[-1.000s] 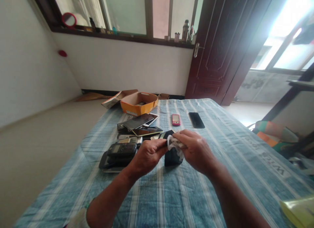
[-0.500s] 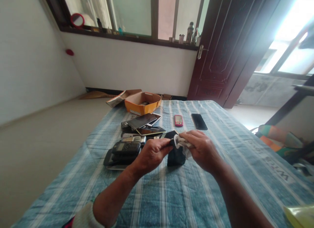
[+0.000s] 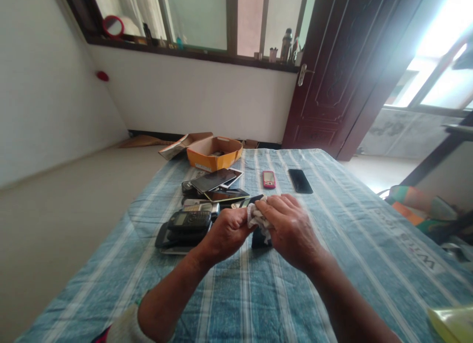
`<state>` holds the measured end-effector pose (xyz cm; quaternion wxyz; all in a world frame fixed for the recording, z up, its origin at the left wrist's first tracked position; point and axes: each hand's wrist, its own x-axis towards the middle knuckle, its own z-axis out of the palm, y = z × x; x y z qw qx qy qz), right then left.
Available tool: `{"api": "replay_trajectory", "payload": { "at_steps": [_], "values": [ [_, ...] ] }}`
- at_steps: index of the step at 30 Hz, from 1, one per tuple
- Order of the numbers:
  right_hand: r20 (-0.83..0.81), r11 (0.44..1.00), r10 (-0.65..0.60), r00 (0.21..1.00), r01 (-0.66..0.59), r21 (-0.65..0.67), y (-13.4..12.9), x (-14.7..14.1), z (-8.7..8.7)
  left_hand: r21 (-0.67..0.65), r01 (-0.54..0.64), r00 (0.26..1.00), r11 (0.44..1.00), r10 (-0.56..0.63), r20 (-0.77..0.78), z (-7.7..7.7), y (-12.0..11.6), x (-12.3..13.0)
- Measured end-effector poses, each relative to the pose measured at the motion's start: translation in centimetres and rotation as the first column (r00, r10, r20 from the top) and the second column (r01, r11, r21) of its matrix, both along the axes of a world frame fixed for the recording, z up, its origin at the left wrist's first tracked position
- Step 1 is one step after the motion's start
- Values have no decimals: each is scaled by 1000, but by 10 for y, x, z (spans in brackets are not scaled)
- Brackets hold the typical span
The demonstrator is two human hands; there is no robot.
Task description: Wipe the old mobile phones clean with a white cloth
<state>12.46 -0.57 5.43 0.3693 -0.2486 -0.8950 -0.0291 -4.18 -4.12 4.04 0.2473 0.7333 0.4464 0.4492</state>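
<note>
My left hand is closed, thumb and forefinger pinching a small dark object that the cloth now hides. In my right hand is a crumpled white cloth, pressed over that object at the left fingertips. Just below and behind the fingers a black item shows on the table, partly covered, its kind unclear. Left of my hands lies a pile of old mobile phones. Beyond it several phones and tablets overlap. A red phone and a black smartphone lie apart, farther back.
A blue striped cloth covers the table. At its far left edge stands an open orange cardboard box with things inside. Something yellow and shiny lies at the near right corner. Behind are a dark red door and a window sill.
My right hand has moved left, bringing the white cloth over the small dark object at my left fingertips. The left hand stays nearly in place.
</note>
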Motion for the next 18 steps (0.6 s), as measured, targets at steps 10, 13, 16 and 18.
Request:
{"api": "replay_trajectory", "payload": {
  "at_steps": [10,13,16,18],
  "values": [
    [68,990,11,998,-2,-138,13,25,7,-45,9,999,999,-10,-34,2,0,0],
    [99,976,-4,995,26,-217,14,32,12,-56,-3,999,998,1,-46,3,0,0],
    [83,954,2,997,23,-298,17,39,13,-65,-21,998,998,17,-59,1,1,-1],
    [49,938,9,999,9,-346,19,42,11,-71,-30,998,997,25,-64,0,1,-2]
  ]
}}
